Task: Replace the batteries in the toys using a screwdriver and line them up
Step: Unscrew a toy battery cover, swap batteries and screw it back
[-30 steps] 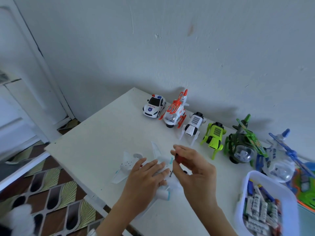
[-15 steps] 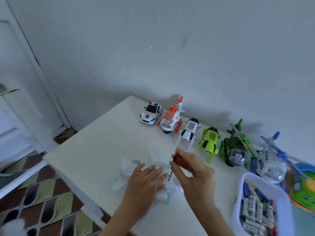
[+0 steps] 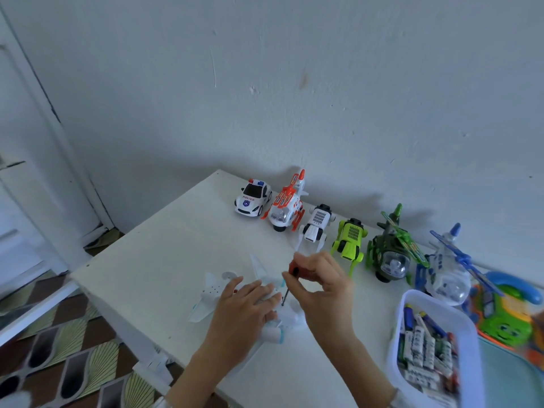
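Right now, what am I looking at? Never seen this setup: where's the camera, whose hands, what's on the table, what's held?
There is no machine here: a person works with two bare hands, and the single view comes from a wide-angle camera worn on their head, looking forward and down.

The left hand lies flat on a white toy airplane on the white table, steadying it. The right hand pinches a red-handled screwdriver in its fingers, tip down on the airplane.

Along the wall stand a police car, an orange-and-white helicopter, a white vehicle, a lime-green vehicle, a dark green helicopter and a blue-and-white helicopter. A white tub at the right holds batteries.
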A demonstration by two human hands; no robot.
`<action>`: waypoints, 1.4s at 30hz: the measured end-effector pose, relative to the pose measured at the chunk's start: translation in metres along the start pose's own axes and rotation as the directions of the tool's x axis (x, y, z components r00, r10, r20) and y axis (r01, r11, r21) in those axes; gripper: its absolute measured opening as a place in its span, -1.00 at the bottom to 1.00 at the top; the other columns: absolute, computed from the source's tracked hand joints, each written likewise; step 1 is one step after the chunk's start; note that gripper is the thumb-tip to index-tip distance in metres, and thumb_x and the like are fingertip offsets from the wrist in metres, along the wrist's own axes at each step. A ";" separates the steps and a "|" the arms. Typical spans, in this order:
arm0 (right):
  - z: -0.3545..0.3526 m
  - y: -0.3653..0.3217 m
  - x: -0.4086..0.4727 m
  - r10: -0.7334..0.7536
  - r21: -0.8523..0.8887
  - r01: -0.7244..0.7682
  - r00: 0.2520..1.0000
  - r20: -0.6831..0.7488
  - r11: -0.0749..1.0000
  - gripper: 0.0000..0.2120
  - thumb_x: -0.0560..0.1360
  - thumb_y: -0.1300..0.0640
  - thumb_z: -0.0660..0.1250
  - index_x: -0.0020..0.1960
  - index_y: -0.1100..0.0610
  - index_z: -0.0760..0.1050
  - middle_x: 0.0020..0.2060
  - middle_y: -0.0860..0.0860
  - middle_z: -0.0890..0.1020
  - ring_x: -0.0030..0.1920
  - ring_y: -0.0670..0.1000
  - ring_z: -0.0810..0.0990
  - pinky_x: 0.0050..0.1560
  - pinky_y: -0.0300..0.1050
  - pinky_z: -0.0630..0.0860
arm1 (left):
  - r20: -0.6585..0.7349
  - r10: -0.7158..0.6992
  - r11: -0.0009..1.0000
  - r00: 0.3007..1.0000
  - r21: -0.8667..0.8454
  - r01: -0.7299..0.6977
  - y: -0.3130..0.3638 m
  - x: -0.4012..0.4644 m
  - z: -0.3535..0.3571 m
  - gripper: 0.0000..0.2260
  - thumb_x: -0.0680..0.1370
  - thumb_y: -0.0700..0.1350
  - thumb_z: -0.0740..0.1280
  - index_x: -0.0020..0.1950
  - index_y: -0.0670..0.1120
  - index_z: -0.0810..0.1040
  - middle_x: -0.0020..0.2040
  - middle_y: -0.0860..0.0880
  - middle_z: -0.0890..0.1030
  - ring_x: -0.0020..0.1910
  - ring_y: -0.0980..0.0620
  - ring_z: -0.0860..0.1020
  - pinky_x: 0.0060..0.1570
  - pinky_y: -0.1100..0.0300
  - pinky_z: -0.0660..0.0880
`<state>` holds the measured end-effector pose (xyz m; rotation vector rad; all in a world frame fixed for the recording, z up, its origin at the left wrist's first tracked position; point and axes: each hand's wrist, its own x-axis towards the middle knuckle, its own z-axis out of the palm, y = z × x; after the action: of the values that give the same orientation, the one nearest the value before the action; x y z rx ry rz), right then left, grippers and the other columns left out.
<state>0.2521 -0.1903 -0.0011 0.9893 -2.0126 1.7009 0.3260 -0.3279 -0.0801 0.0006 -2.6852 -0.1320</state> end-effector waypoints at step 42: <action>-0.027 0.006 0.016 0.364 0.178 -0.350 0.930 -0.053 0.920 -0.66 0.30 0.44 0.51 -0.14 0.09 0.48 -0.36 0.04 0.59 -0.34 0.07 0.65 -0.27 -0.14 0.59 | 0.102 -0.038 0.995 0.994 0.101 0.028 -0.004 0.001 0.002 -0.55 0.46 0.17 0.10 0.23 0.03 0.53 0.11 -0.03 0.65 0.08 0.00 0.62 0.21 -0.07 0.26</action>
<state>0.2318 -0.1692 0.0108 0.6051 -2.1217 2.0887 0.3238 -0.3318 -0.0818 0.0707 -2.7939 -0.0088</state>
